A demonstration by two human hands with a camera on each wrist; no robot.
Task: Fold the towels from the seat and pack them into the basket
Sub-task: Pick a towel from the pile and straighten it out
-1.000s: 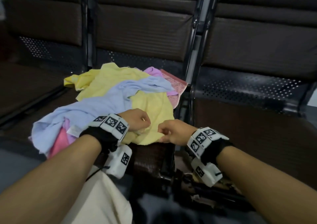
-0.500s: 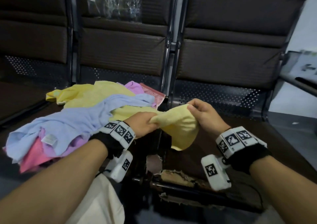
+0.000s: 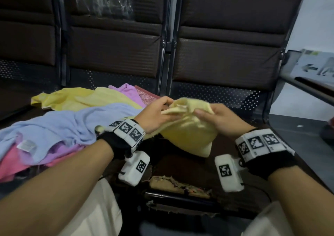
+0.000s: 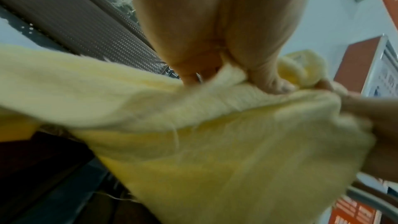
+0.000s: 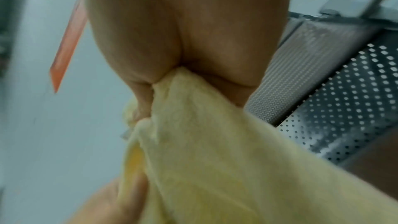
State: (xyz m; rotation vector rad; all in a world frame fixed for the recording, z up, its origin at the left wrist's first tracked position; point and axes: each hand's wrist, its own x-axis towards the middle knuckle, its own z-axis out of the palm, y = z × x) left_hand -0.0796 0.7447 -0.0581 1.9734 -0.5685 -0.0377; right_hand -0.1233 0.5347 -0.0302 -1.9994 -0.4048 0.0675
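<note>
A pale yellow towel [image 3: 189, 134] hangs in the air above the gap between two dark seats. My left hand [image 3: 159, 112] pinches its top edge from the left, and my right hand [image 3: 213, 114] grips the bunched cloth from the right, the two hands close together. The left wrist view shows the yellow towel [image 4: 193, 134] pinched under my thumb, and the right wrist view shows the yellow towel [image 5: 204, 151] squeezed in my palm. A heap of towels [image 3: 59, 127], blue, yellow, purple and pink, lies on the left seat. No basket is in view.
Dark brown waiting chairs [image 3: 227, 54] with perforated metal backs stand in a row. The right seat [image 3: 189, 165] has torn padding at its front edge [image 3: 177, 184]. A metal armrest [image 3: 307, 87] sits at far right. My light trousers [image 3: 94, 208] are below.
Both hands lifted the yellow towel off the heap and carried it right and up over the seat gap. The hands then came together, bunching the top edge.
</note>
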